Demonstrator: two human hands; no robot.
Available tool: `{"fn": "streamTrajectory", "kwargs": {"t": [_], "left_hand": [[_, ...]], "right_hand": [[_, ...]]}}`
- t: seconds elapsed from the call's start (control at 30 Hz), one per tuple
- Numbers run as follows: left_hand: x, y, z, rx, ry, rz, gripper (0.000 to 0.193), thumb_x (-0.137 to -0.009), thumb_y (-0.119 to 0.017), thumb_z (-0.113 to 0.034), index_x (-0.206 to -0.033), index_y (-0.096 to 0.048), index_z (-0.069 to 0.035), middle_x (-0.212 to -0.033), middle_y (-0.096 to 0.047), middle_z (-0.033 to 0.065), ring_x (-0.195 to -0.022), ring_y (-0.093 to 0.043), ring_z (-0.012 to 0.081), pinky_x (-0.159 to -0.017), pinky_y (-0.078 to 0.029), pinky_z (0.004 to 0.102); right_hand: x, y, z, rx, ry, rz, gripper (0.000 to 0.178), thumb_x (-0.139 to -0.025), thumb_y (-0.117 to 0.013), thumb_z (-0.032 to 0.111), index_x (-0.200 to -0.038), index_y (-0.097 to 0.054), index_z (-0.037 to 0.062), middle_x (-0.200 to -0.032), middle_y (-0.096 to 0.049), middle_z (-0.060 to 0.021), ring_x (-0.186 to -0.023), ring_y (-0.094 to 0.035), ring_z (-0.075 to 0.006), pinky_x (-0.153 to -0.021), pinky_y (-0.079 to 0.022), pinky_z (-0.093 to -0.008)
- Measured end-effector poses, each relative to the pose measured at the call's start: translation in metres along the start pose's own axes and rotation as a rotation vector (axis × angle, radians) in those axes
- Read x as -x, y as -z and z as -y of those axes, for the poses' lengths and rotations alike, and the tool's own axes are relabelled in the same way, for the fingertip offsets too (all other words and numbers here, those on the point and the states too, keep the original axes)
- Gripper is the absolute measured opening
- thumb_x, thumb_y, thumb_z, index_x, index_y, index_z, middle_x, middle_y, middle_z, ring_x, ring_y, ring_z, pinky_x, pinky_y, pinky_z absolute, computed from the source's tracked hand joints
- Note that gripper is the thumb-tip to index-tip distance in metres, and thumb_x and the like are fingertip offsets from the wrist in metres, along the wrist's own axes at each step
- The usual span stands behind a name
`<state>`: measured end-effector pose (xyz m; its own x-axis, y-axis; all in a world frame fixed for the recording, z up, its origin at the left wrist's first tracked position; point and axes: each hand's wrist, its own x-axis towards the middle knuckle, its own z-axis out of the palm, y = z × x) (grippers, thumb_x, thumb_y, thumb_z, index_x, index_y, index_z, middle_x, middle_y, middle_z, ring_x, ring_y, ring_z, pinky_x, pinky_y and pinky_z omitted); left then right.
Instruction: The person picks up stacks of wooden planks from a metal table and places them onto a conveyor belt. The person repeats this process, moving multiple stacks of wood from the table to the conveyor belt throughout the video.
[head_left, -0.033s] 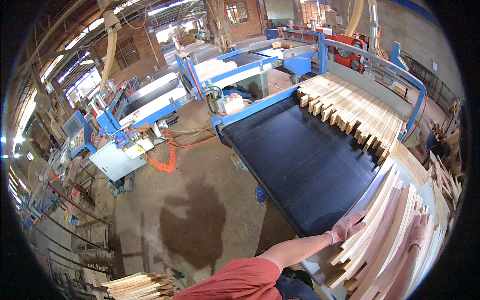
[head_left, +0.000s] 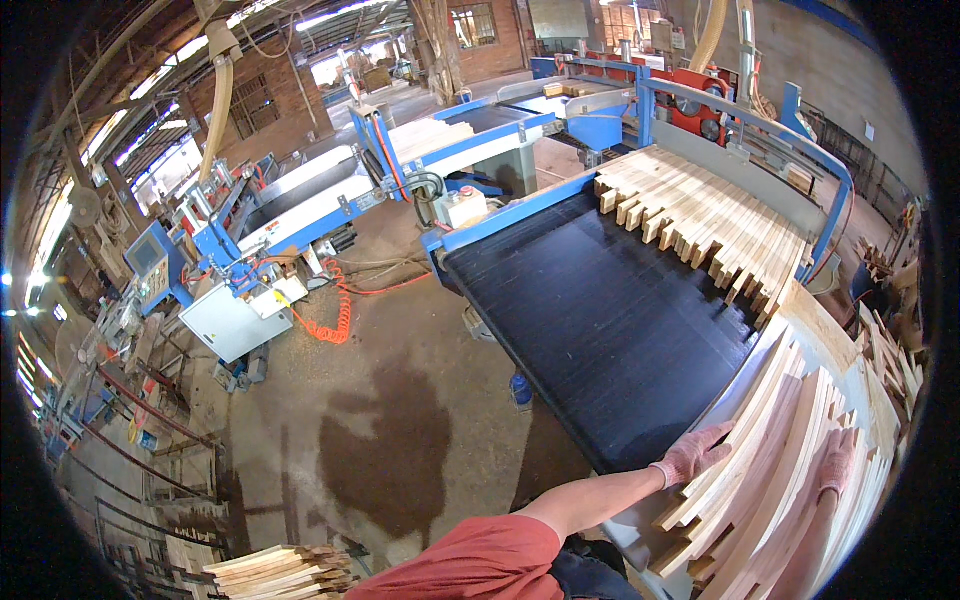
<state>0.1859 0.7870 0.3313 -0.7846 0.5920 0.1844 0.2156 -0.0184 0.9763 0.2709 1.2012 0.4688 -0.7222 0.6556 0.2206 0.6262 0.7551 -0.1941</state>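
Observation:
A pile of pale wooden strips (head_left: 765, 470) lies at the lower right, running away from me side by side. My left hand (head_left: 695, 455), in a pinkish work glove, rests against the pile's left edge with its fingers stretched out. On the right part of the same strips lies my right hand (head_left: 838, 462), gloved alike, fingers extended along the wood. Neither hand is closed round a strip. Beyond the pile, a row of wooden strips (head_left: 700, 210) sits on the far right of a black conveyor belt (head_left: 600, 320), their near ends uneven.
A blue frame (head_left: 750, 115) spans the belt's far side. At the left stand a second machine (head_left: 290, 215) with a control screen (head_left: 150, 257) and a coiled orange hose (head_left: 335, 315). More strips (head_left: 280, 570) are stacked at the lower left. Wood pieces (head_left: 895, 365) lie at the far right.

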Motion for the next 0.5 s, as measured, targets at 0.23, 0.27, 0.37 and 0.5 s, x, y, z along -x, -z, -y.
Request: {"fn": "streamTrajectory", "kwargs": {"t": [0.23,0.27,0.37,0.5], "left_hand": [[0.000,0.000,0.001,0.033,-0.031,-0.010,0.067,-0.110,-0.058,-0.046,-0.162,-0.049,-0.005,-0.161,-0.055,0.0207,-0.151,-0.050,0.0366,-0.127,-0.036,0.0409],[0.000,-0.002,0.004,0.033,-0.043,-0.014,0.064,-0.111,-0.058,-0.044,-0.161,-0.050,-0.005,-0.160,-0.056,0.0212,-0.150,-0.051,0.0371,-0.126,-0.036,0.0410],[0.000,-0.002,0.002,0.027,-0.052,-0.018,0.059,-0.111,-0.058,-0.037,-0.160,-0.051,-0.005,-0.159,-0.057,0.0220,-0.149,-0.052,0.0379,-0.125,-0.038,0.0411],[-0.002,-0.005,0.009,0.056,-0.038,-0.028,0.058,-0.111,-0.059,-0.037,-0.159,-0.051,-0.005,-0.159,-0.056,0.0214,-0.149,-0.052,0.0375,-0.126,-0.038,0.0409]], "right_hand": [[0.009,0.016,0.021,-0.014,-0.040,0.066,0.070,-0.110,-0.055,0.046,-0.162,-0.046,0.0002,-0.160,-0.054,-0.0276,-0.149,-0.051,-0.0430,-0.124,-0.039,-0.0476],[0.008,0.015,0.019,-0.013,-0.034,0.054,0.070,-0.110,-0.055,0.046,-0.163,-0.046,0.0004,-0.160,-0.054,-0.0276,-0.148,-0.051,-0.0432,-0.123,-0.039,-0.0477],[0.010,0.015,0.019,-0.012,-0.032,0.061,0.068,-0.111,-0.054,0.046,-0.162,-0.047,0.0015,-0.158,-0.056,-0.0281,-0.146,-0.053,-0.0441,-0.121,-0.041,-0.0486],[0.010,0.014,0.025,0.027,-0.023,0.038,0.067,-0.111,-0.052,0.047,-0.162,-0.048,0.0028,-0.157,-0.057,-0.0277,-0.143,-0.055,-0.0453,-0.119,-0.043,-0.0497]]}}
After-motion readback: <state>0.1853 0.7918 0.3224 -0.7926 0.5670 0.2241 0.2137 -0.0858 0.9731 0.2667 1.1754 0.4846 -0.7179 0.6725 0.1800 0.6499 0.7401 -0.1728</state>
